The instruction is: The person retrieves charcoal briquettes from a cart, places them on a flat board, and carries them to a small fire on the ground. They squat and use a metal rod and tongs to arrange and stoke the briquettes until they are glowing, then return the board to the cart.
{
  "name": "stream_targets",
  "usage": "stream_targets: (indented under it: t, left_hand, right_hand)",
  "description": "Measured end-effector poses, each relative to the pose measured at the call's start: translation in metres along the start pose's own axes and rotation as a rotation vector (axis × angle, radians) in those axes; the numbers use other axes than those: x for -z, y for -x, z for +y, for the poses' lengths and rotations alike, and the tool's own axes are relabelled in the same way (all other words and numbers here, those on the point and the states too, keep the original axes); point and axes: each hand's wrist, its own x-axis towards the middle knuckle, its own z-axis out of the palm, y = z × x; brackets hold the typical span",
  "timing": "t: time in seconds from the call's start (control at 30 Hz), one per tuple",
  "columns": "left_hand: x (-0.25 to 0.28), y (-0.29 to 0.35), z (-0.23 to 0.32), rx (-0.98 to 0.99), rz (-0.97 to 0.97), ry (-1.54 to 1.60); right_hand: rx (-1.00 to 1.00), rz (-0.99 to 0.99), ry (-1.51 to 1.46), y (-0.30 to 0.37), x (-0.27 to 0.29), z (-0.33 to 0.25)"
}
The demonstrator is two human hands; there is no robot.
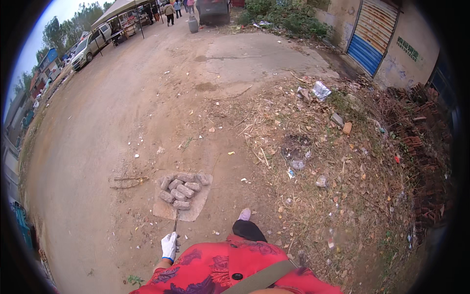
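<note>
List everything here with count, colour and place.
Rough blocks: about ten, grey, lower left-centre
Flat sheet: one, tan, under blocks
Thin tool: one, dark, below blocks
Loose brick: one, orange, right
Crumpled wrapper: one, silver, upper right
Roller shutter: one, blue and rusty, upper right
Shrubs: several, green, top right
Vehicle: one, dark, top centre
Cylinder: one, grey, beside vehicle
Car: one, silver, upper left
Canopy: one, beige, upper left
Bystanders: several, varied clothing, top
Small litter: uncountable, mixed, right
Shoe: one, lilac, bottom centre
Jacket: one, red floral, bottom
Left hand: one, white-gloved, gripping tool
</note>
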Motion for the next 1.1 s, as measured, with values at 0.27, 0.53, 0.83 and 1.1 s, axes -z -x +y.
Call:
stream_targets:
  t: [0.27, 0.53, 0.83, 1.1]
  left_hand:
    - [-0.133, -0.199, 0.220, 0.106, -0.042, 0.091]
    - [-0.278, -0.459, 0.407, 0.018, -0.153, 0.039]
    - [-0.486, -0.702, 0.659, -0.083, -0.269, 0.038]
    - [-0.669, -0.841, 0.870, -0.056, -0.277, 0.019]
  right_hand:
    - [0.408, -0.147, -0.433, -0.004, 0.235, -0.498]
    - [0.379, 0.058, -0.470, -0.098, 0.362, -0.766]
    - [-0.179, -0.087, -0.310, -0.200, 0.385, -0.795]
    - [0.321, -0.055, -0.467, -0.309, 0.675, -1.209]
